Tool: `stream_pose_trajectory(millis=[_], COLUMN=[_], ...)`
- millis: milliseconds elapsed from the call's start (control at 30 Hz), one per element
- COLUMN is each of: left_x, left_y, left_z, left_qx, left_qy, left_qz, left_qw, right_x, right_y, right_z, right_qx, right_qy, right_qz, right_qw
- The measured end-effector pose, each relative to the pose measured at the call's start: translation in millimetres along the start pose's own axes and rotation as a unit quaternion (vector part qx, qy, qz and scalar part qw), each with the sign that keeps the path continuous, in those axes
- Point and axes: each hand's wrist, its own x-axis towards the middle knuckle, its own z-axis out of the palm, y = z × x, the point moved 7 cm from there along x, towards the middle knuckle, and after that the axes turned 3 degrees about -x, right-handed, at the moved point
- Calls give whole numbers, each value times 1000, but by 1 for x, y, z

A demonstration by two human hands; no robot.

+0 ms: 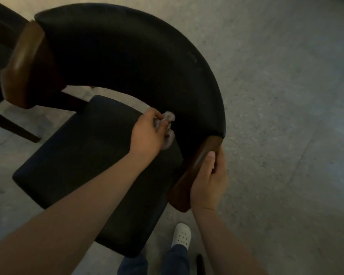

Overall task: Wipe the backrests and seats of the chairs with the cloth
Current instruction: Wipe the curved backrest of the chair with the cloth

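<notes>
A chair with a curved black backrest (127, 56) and a dark padded seat (83, 155) fills the middle of the head view. My left hand (149, 133) grips a small bunched grey cloth (168, 120) and holds it against the inner face of the backrest, low down near its right end. My right hand (211, 181) is wrapped round the brown wooden arm end (195, 167) on the chair's right side, thumb on top.
The other wooden arm end (22, 64) is at the upper left, with dark furniture (0, 36) behind it. Grey concrete floor (286, 116) spreads to the right. My white shoe (182, 235) stands on the floor beside the seat's near corner.
</notes>
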Motion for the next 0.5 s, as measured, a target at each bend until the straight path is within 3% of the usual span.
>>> stream_pose_trajectory(millis=[100, 500], left_x=[-4, 9], left_y=[33, 118], left_z=[-14, -6], left_qx=[32, 6], left_qy=[31, 47], left_qz=[92, 197], left_qw=[995, 979], right_x=[29, 59], right_y=[-13, -21], right_z=[-10, 9], right_qx=[30, 95], right_qy=[33, 115], right_qz=[4, 29], right_qw=[999, 988])
